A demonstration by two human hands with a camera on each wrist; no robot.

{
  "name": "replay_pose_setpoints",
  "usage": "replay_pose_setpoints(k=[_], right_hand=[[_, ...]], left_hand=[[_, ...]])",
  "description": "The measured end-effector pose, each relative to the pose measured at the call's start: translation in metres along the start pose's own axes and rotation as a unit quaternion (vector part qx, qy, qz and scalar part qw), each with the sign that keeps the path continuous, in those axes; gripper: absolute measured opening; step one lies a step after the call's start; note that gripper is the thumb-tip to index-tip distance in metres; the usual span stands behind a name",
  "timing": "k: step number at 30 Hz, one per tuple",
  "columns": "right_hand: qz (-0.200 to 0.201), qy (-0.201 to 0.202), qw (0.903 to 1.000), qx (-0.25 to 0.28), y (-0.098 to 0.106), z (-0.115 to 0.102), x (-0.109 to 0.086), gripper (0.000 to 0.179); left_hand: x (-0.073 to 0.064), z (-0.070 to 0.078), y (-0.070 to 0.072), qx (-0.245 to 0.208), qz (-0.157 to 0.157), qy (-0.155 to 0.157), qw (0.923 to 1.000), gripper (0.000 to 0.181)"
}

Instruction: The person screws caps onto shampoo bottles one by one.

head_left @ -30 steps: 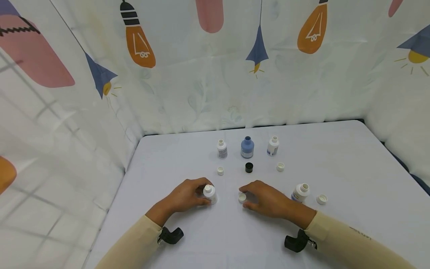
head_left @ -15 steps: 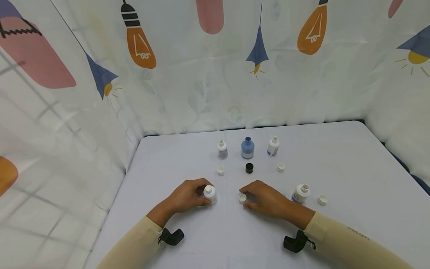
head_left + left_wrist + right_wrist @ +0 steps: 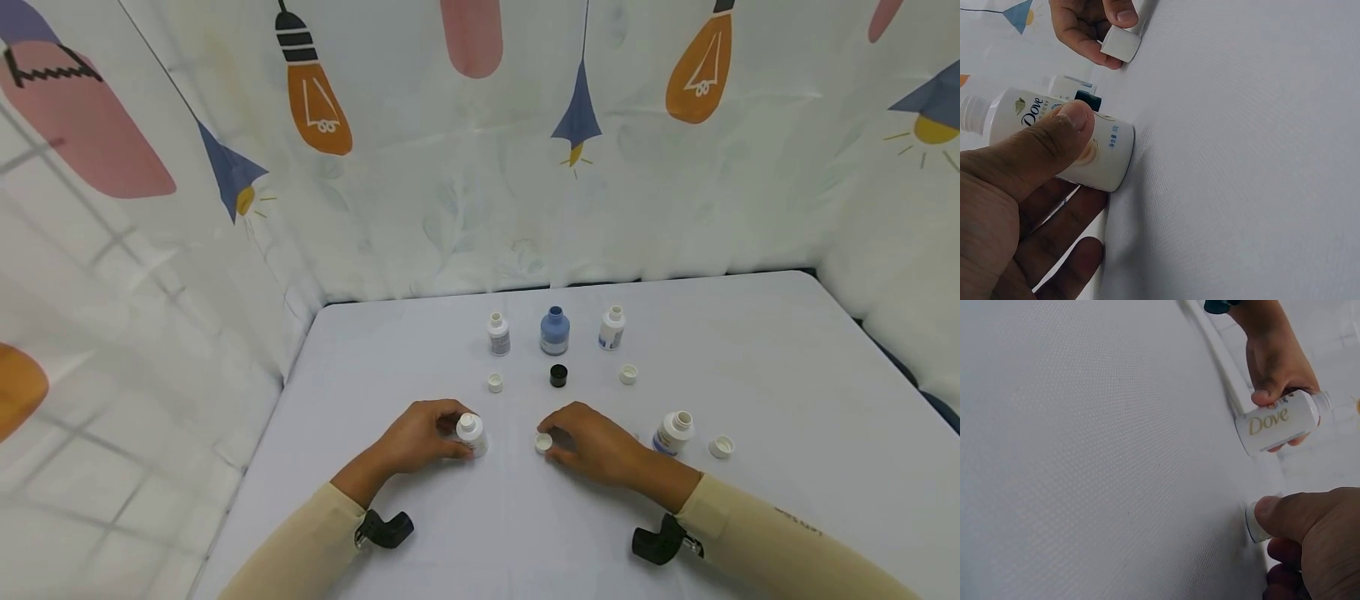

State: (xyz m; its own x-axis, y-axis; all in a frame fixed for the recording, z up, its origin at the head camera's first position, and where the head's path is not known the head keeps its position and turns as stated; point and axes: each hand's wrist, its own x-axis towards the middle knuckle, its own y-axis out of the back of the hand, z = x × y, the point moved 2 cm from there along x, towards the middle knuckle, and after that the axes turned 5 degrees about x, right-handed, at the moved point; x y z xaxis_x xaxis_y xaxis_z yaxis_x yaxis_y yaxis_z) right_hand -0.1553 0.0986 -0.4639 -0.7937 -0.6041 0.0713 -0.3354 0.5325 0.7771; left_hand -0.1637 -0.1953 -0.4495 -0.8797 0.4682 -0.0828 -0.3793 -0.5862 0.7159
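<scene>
Left hand (image 3: 420, 437): curled round white cylindrical plastic Dove bottle (image 3: 472, 437).
Right hand (image 3: 592, 442): pinches small round white plastic cap (image 3: 543, 443).
Counter (image 3: 390, 350): both well inside left edge.
Handling: likely light, stiff; grip bottle mid-body.

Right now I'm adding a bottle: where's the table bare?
Free: white tabletop right of the rightmost round white cap, and beyond the left hand. Crowded: around the round black cap, between the narrow-necked blue bottle and right hand.
</scene>
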Motion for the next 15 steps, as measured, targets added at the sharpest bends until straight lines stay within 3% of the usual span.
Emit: replay_pose_setpoints(k=[15], right_hand=[[0.022,-0.032,0.9992,-0.004,0.0078,-0.0072,0.0024,0.027]], left_hand=[[-0.0019,0.0028,-0.0021,-0.011,0.010,0.012,0.9998,0.040]])
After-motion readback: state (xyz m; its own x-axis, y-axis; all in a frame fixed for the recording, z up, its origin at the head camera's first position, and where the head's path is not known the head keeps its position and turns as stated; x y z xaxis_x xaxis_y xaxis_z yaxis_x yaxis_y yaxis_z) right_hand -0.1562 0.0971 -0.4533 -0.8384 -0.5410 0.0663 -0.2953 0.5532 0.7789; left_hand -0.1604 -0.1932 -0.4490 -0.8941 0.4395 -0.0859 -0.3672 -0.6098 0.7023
